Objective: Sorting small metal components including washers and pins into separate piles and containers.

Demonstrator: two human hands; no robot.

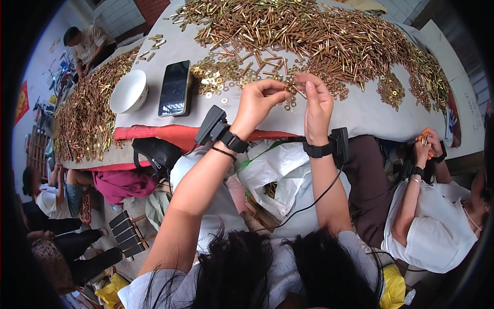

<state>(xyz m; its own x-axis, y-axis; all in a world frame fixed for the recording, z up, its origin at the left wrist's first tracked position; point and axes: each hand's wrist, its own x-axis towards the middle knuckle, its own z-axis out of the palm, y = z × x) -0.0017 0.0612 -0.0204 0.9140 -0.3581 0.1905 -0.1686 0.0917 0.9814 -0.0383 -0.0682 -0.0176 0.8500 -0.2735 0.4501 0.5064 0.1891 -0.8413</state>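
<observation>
My left hand (261, 101) is over the near part of the table, thumb and forefinger pinched at a small brass-coloured metal piece (289, 88) too small to name. Close beside it, my right hand (318, 105) has its thumb and fingers curled around a slim metal bolt (300, 93). The fingertips of both hands nearly meet. Behind them lie loose flat washers (218, 72) and a spread of small coppery nuts (334, 86). A large heap of brass-coloured bolts (288, 28) covers the far side of the table.
A white bowl (128, 92) and a dark-screened phone (175, 88) stand left on the grey-covered table (149, 67). Another bolt heap (87, 110) lies further left. A white plastic bag (278, 172) is below my hands. A co-worker's hands (427, 147) hold an orange-handled item at right.
</observation>
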